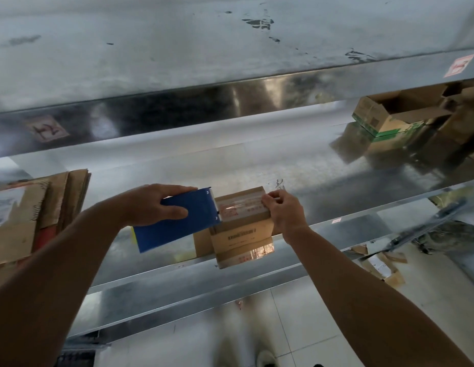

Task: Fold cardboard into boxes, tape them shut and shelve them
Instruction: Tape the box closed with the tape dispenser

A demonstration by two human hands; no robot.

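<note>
A small cardboard box (241, 229) stands on the shiny metal shelf (323, 186), a strip of clear printed tape (241, 207) running across its top. My left hand (156, 205) grips a blue tape dispenser (177, 221), whose front edge sits at the box's left top edge. My right hand (283, 210) pinches the tape at the box's right top edge, fingers curled over the corner. More tape shows on the box's lower front.
Flattened cardboard sheets (31, 215) lie stacked on the shelf at the left. Open cartons (400, 115) sit at the shelf's far right. An upper shelf (204, 49) overhangs. Below are a lower shelf, tiled floor and cardboard scraps (384, 266).
</note>
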